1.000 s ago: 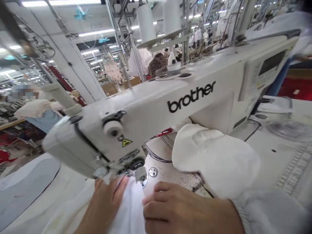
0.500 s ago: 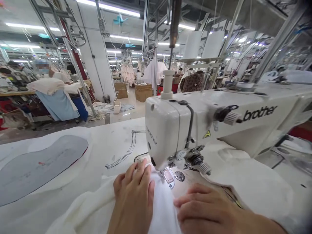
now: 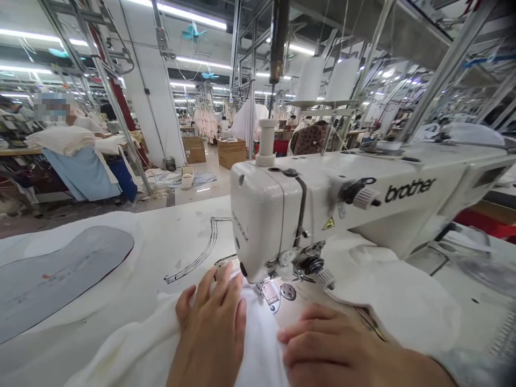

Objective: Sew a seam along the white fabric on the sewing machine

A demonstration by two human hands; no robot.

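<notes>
Under the sewing machine [image 3: 306, 215] head, white fabric [image 3: 258, 333] is pressed flat on the counter [image 3: 169, 242] by left hand [image 3: 213, 328] and right hand [image 3: 334, 349], both grips flat, nothing pinched. Fabric is fed at the presser foot [image 3: 269, 293], just ahead of the fingertips; seam length done can't be told.

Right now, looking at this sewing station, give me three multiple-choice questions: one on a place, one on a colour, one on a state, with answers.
1. Where does the left hand rest?
A. On the white fabric left of the presser foot
B. On top of the machine
C. On the grey template

2. What colour is the sewing machine?
A. Blue
B. White
C. Black

3. How is the right hand posed?
A. Raised in the air
B. Gripping scissors
C. Pressed down on the fabric, fingers curled

Answers: 1 A, the palm lies flat on the cloth beside the foot; 2 B, its body is white with black lettering; 3 C, the knuckles bend over the cloth.
</notes>
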